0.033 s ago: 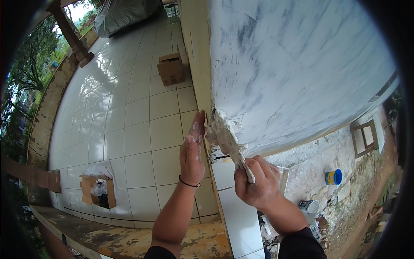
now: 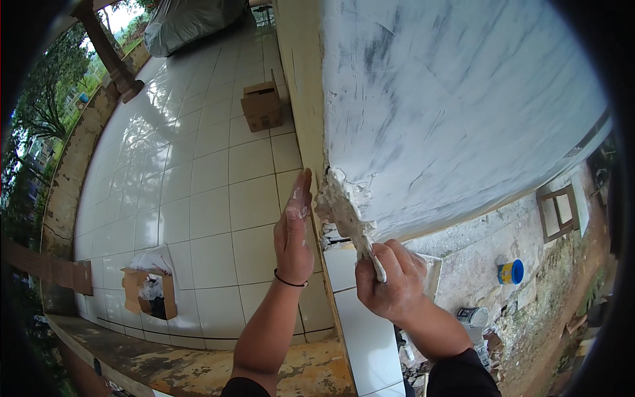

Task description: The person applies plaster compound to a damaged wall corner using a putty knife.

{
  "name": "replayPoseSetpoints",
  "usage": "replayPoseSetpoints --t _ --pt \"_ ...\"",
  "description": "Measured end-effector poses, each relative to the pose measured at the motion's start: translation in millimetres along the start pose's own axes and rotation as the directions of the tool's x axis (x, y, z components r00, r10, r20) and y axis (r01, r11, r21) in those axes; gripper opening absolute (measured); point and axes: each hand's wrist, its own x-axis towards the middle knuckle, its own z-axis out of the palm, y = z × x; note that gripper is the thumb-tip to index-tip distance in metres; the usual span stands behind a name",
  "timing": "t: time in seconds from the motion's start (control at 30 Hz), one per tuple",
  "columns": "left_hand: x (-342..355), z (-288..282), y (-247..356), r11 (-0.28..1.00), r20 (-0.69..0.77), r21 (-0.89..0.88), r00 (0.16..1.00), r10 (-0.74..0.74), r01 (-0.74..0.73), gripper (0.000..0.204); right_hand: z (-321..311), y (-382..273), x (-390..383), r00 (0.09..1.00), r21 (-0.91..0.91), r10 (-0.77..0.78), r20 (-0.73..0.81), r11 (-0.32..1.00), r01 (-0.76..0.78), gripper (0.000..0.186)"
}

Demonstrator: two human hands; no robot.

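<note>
My left hand [image 2: 296,231], smeared with white paste, is held flat with fingers extended along the cream side [image 2: 297,79] of a wall corner, near its lower part. My right hand [image 2: 393,281] grips the pale, paste-covered handle of a scraper [image 2: 372,255]. The scraper's head is buried in a rough lump of white paste [image 2: 340,198] at the broken corner edge, so its shape is hidden. The wall's front face [image 2: 450,99] is white with grey streaks.
Tiled porch floor [image 2: 192,198] holds a cardboard box [image 2: 261,106], an open box [image 2: 135,294] and a covered bulky object [image 2: 185,23]. A low weathered wall [image 2: 63,185] edges it. Lower right are a blue-and-yellow bucket [image 2: 511,272], a pail [image 2: 473,317] and a wooden frame [image 2: 552,215].
My right hand and the scraper have shifted slightly left. My left hand has moved very slightly left, away from the corner.
</note>
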Motion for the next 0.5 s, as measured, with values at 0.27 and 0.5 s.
replayPoseSetpoints --t 0.27,0.5 --pt "7 9 14 0.917 -0.11 0.357 0.967 0.232 -0.179 0.044 5 -9 0 0.998 -0.051 0.052 -0.046 0.997 -0.054 0.016" --pt "14 11 14 0.902 -0.159 0.399 0.956 0.247 -0.167 0.045 0 -3 -7 0.998 -0.015 0.03 -0.063 0.999 -0.031 0.017"
